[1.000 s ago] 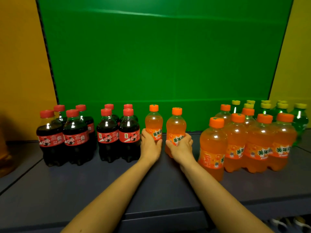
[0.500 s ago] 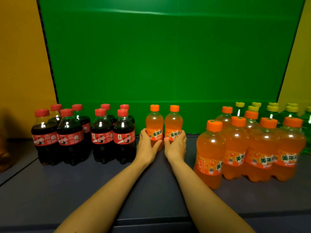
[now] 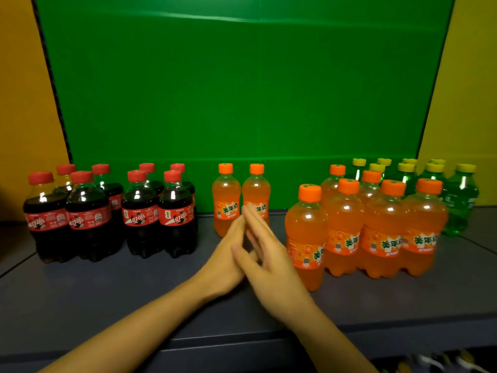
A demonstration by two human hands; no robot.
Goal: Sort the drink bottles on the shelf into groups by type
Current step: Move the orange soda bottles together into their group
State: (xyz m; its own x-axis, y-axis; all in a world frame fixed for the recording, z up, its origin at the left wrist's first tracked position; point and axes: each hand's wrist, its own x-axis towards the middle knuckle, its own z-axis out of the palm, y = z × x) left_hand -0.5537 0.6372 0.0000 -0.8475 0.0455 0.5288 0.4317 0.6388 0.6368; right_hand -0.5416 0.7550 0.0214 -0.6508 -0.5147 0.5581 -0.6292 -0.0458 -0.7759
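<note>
Two small orange soda bottles [image 3: 226,200] stand side by side at the back middle of the dark shelf [image 3: 107,297]. Just in front of them, my left hand [image 3: 228,257] and my right hand [image 3: 266,259] overlap, fingers loosely spread, holding nothing. Several cola bottles [image 3: 88,214] with red caps are grouped on the left. A cluster of orange soda bottles [image 3: 373,227] stands on the right, with green bottles [image 3: 460,200] with yellow caps behind them.
A green panel [image 3: 242,90] backs the shelf, with yellow walls [image 3: 24,103] on both sides. Bare shelf surface lies in front of the bottles, down to the front edge [image 3: 215,343]. Small objects show dimly below at the bottom right.
Both hands have let go of the two orange bottles, which now stand at the back of the shelf. The hands pulled back toward me and came together.
</note>
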